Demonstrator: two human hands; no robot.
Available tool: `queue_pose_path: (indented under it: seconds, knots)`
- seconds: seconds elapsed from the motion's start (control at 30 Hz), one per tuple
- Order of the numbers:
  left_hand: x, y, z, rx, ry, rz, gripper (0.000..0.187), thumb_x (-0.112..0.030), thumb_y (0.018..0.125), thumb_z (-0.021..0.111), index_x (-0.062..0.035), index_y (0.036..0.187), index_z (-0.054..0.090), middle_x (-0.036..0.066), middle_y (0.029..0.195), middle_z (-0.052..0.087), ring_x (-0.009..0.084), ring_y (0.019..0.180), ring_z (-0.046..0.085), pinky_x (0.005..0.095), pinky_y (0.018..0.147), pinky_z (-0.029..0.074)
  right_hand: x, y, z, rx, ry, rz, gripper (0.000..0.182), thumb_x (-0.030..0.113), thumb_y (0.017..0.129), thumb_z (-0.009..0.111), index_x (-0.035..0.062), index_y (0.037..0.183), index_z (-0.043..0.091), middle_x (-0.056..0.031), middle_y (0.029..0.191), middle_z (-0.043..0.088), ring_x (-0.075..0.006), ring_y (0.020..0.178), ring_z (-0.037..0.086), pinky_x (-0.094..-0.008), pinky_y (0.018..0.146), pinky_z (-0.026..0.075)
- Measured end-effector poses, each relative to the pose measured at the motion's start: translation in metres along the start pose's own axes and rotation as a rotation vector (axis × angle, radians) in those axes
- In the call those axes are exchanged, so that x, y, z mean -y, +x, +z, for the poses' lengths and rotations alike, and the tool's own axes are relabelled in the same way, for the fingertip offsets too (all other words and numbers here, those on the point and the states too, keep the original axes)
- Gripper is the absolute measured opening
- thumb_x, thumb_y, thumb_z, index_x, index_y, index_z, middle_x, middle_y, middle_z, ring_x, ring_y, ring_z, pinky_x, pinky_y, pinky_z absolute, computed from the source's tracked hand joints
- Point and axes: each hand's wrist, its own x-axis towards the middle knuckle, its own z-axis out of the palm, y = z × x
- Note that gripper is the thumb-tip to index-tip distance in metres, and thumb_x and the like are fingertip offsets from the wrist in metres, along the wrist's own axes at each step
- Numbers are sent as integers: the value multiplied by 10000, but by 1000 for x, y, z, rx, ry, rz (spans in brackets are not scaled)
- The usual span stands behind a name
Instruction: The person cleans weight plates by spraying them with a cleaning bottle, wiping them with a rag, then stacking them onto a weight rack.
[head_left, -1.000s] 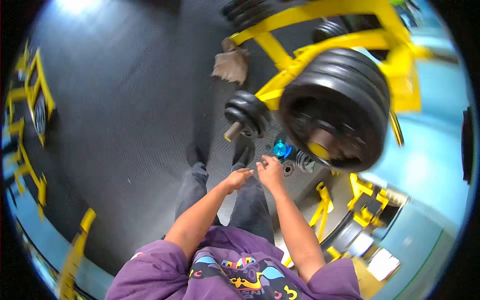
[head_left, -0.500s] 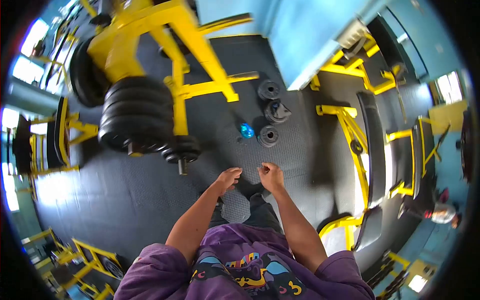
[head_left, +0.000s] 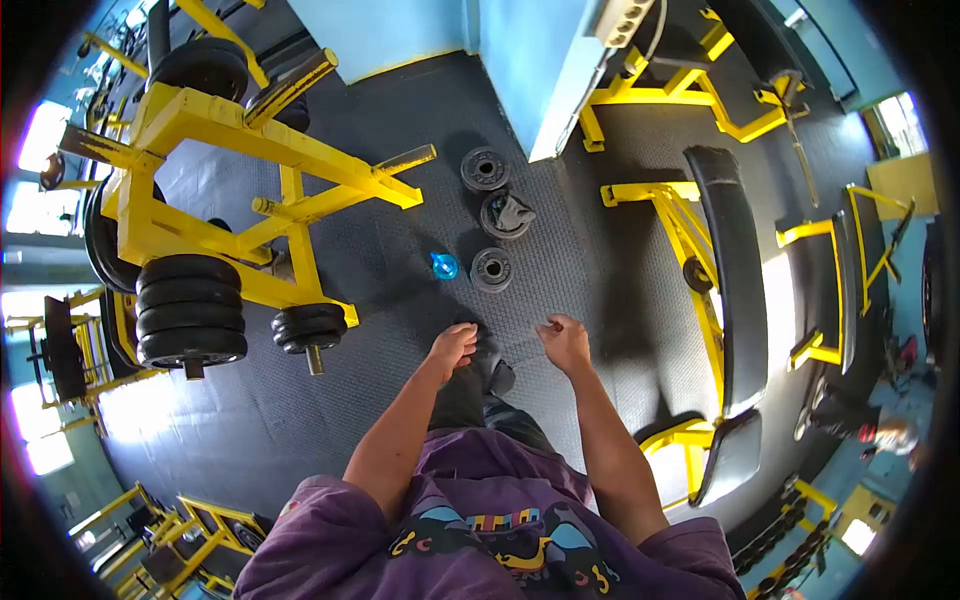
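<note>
My left hand (head_left: pixel 455 350) hangs in front of my body over the dark floor, its fingers loosely bent and nothing in them. To its right, my right hand (head_left: pixel 565 342) is also raised, thumb and fingers loosely curled and apart, holding nothing visible. Neither touches any object. Beyond the hands, a blue bottle (head_left: pixel 445 266) is on the floor. Beside it lies a weight plate (head_left: pixel 491 270). Farther off are another weight plate (head_left: pixel 485 169) and, between the two, a plate with a crumpled grey cloth-like item (head_left: pixel 513 213) on top.
At left stands a yellow plate rack (head_left: pixel 230 145) with black weight plates (head_left: pixel 192 310) on its pegs. A padded bench (head_left: pixel 735 280) with a yellow frame is on the right. A blue wall corner (head_left: pixel 530 80) juts out ahead. A person (head_left: pixel 890 435) is at far right.
My view has shifted, so the rack, bottle and floor plates appear farther left. My hands have moved apart, and both remain without an object. A shoe now shows beneath them.
</note>
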Motion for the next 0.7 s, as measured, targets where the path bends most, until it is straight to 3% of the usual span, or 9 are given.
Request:
queue_pose_path:
  seconds: [0.17,0.23,0.27,0.33,0.43,0.5,0.53,0.63,0.7]
  knots:
    - [-13,91,-18,-113,160,18,576,-389,915,650,-72,1378,517,129,1302,603,258,1153,592,382,933,489,-1,83,1,11,-68,-59,448,300,813,735,32,1166,667,-173,992,700,-323,949,683,-408,850,531]
    - [2,130,-28,-334,352,33,650,-376,859,705,-63,1391,501,165,1211,636,315,1138,604,407,998,470,-7,120,2,37,-106,-41,459,305,814,738,30,1174,661,-180,1005,695,-330,959,678,-407,858,529]
    - [5,150,-36,-331,340,16,650,-376,859,705,-63,1391,501,165,1211,636,315,1138,604,407,998,470,-9,143,5,24,-136,-84,452,308,808,746,33,1158,667,-169,978,707,-312,928,689,-399,839,538]
    - [8,181,-45,-415,651,73,768,-414,798,764,-80,1422,464,177,1301,572,379,1213,542,475,1043,432,-15,186,14,34,-175,-113,446,310,801,754,35,1142,673,-158,952,720,-294,898,701,-391,821,547]
    - [0,230,-50,-479,695,-86,841,-400,738,795,-64,1428,453,249,1411,452,419,1324,421,484,1083,393,-32,268,46,60,-212,-139,454,300,799,755,27,1151,665,-177,982,715,-322,934,693,-407,840,541]
    - [10,287,-60,-496,700,-128,891,-409,730,806,-68,1453,412,271,1453,381,443,1349,371,498,1096,370,-55,329,79,44,-273,-152,472,295,801,754,21,1171,652,-193,1023,704,-341,970,680,-416,865,531]
    - [21,319,-64,-519,714,-153,943,-418,723,817,-72,1478,372,293,1496,310,467,1373,322,512,1110,346,-63,359,96,100,-253,-101,487,282,814,733,41,1224,627,-224,1124,661,-374,1070,627,-447,942,491]
    - [62,417,-78,-656,718,-135,1089,-443,695,843,-86,1532,245,322,1480,305,490,1367,316,527,1123,316,-99,454,159,154,-317,-201,560,287,813,729,74,1308,577,-275,1284,548,-436,1194,521,-479,1020,431]
    - [70,464,-82,-725,611,-73,1174,-481,674,850,-89,1551,175,326,1499,269,493,1380,295,537,1134,291,-123,505,196,158,-404,-377,719,320,796,748,135,1428,458,-302,1350,466,-470,1242,454,-511,1041,400]
